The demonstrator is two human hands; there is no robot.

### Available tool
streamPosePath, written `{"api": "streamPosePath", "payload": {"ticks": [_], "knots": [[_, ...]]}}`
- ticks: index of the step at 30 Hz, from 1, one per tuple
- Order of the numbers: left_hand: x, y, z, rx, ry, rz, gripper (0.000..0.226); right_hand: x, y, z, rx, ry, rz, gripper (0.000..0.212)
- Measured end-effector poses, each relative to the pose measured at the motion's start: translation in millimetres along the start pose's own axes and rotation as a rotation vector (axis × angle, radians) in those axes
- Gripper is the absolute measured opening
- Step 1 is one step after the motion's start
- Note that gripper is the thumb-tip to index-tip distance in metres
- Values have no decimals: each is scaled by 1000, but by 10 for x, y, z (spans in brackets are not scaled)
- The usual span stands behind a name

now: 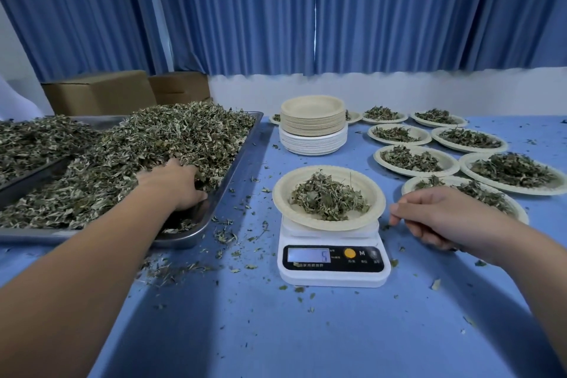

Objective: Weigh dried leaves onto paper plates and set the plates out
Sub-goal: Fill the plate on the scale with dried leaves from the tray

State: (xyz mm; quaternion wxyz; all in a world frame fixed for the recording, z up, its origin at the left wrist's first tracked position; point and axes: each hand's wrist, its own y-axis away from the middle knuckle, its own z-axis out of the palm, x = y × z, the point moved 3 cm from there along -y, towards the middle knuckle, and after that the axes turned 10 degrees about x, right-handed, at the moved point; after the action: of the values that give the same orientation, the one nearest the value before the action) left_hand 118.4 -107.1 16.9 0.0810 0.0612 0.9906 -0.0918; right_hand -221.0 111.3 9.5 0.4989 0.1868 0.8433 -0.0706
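Partly under leaves (184, 132), left hand (171, 182)

A white scale (333, 278) is fitted with a black panel, a pale grey display and an orange button. On the scale, a cream plate (283, 193) is heaped with grey-green leaves (329, 198). Behind the scale, a cream stack (313, 118) is set on a white stack (313, 144). Left of the scale, a silver tray (184, 239) is seen. Under the scale, a blue tablecloth (276, 331) is flecked with green. Far behind the scale, pleated blue curtains (245, 9) and brown boxes (101, 92) are seen.
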Motion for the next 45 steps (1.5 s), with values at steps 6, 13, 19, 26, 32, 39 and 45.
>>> {"api": "streamPosePath", "payload": {"ticks": [6, 13, 19, 26, 32, 39, 45], "knots": [[-15, -19, 36, 46, 179, 130, 52, 1, -4, -4, 11, 5, -2, 26], [-91, -10, -92, 165, 306, 199, 34, 5, -6, 0, 10, -1, -7, 26], [-126, 23, -240, 273, 304, 222, 34, 4, 1, -11, 8, -2, -25, 26], [-117, 158, -303, 280, 66, 245, 37, 6, 8, -10, 5, -6, -24, 26], [-147, 192, -374, 371, -85, 225, 47, -1, 18, -13, 5, 6, -21, 27], [-176, 189, -350, 326, 21, 321, 26, -22, 34, -8, 2, 18, -23, 27], [-176, 209, -298, 247, 205, 320, 19, -8, 34, -5, 9, 18, -22, 25]]}}
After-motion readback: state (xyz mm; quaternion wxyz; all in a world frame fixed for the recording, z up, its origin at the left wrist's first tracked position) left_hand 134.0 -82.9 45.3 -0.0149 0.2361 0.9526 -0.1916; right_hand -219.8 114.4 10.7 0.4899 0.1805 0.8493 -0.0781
